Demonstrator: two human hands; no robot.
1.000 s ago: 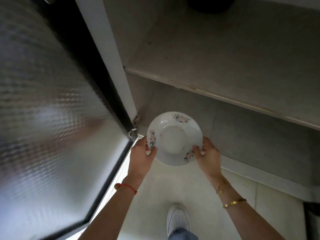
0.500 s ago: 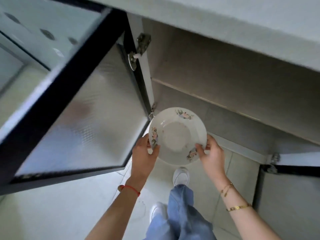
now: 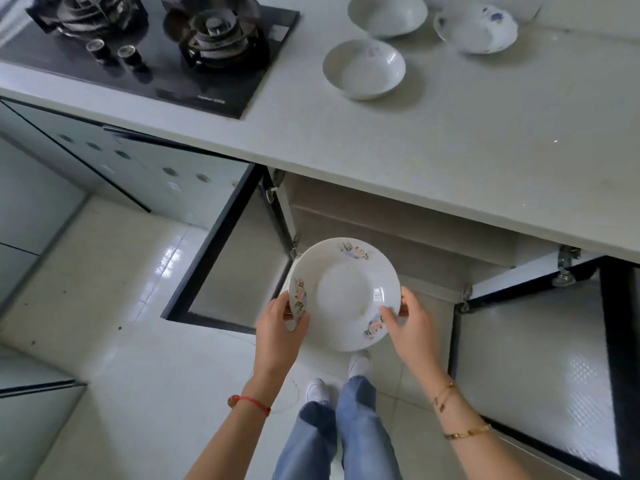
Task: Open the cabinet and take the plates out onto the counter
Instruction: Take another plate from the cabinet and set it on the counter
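I hold a white plate with flower prints (image 3: 343, 289) in front of the open cabinet (image 3: 381, 223), below the counter's edge. My left hand (image 3: 277, 336) grips its left rim with the thumb over the edge. My right hand (image 3: 412, 329) grips its right rim the same way. Both cabinet doors stand open: the left door (image 3: 225, 258) and the right door (image 3: 540, 375). Three white dishes sit on the white counter (image 3: 450, 140): one near the hob (image 3: 363, 68), one behind it (image 3: 387, 13), and one with a blue flower (image 3: 478, 27).
A black gas hob (image 3: 145, 46) with two burners fills the counter's left part. My legs in jeans and white shoes (image 3: 332, 420) stand on the pale tiled floor (image 3: 114, 341) between the doors. Mirrored cabinet fronts (image 3: 104, 157) run along the left.
The view has risen from inside the cabinet to above the counter. Both hands have carried the plate out of the cabinet and upward, keeping the same grip.
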